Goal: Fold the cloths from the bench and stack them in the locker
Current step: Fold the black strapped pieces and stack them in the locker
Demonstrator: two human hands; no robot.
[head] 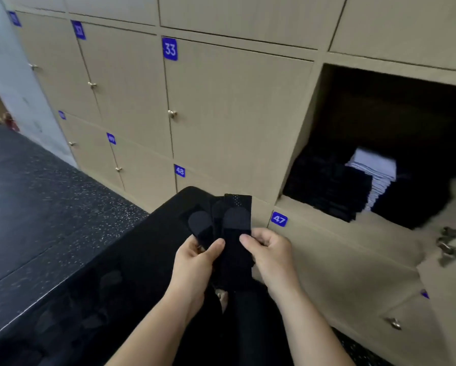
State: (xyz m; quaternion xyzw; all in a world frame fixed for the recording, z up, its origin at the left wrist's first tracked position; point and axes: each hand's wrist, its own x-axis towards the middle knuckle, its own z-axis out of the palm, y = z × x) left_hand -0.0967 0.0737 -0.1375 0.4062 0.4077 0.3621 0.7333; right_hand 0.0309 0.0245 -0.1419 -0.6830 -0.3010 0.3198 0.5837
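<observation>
From the head camera, both hands are up in front of the body. The left hand (195, 260) is curled, and its thumb presses on the black cloths (229, 225). The right hand (269, 250) is curled too, and it pinches the same cloths with thumb and fingers. The cloths stick up from the two hands, spread out a bit like a fan. They have rounded grey patches on them.

Under the hands is a long black table (142, 260). Some more dark pieces (105, 283) lie on it lower left, but they are hard to see. Beside the table is a dark floor (44, 202) with little white specks.

Behind is a wall of tan locker doors (234, 114) with small knobs. Blue tags show the numbers 33 (170, 48), 48 (179, 170) and 47 (279, 219).

On the right, one locker (310, 125) is open. Inside it sits a stack of folded black cloths (329, 186), and just beside that a stack of white ones (380, 173). More black cloth (417, 204) lies to the right of the white stack. The open door (448, 299) hangs at the right edge, with a metal hinge (449, 245) on it
</observation>
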